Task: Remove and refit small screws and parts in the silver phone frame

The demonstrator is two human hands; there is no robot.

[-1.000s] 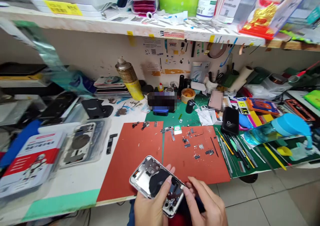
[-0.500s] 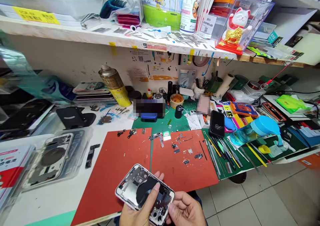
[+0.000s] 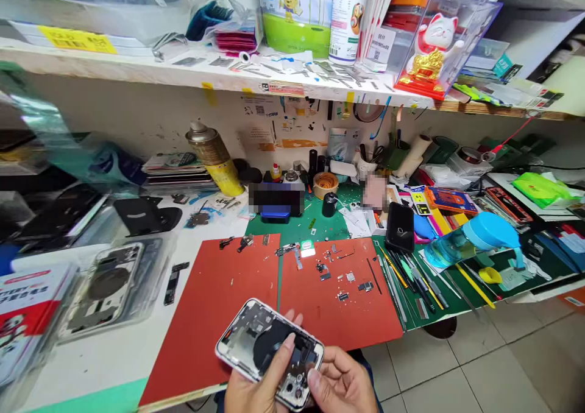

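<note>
Compared with one second ago, the right hand (image 3: 347, 384) has drawn its fingers inward, and now they curl at the edge of the opened phone body (image 3: 244, 341). From where I stand, the left hand (image 3: 261, 391) grips this phone body, its thumb laid across the inside; the right hand pinches the edge beside the camera rings. Both hold it over the front edge of the counter (image 3: 109, 358). Behind, small parts (image 3: 350, 277) lie scattered on a red mat (image 3: 342, 324). Farther stands a spray can (image 3: 214, 157), and above is a shelf (image 3: 178, 74) with a cat figure (image 3: 432, 47).
</note>
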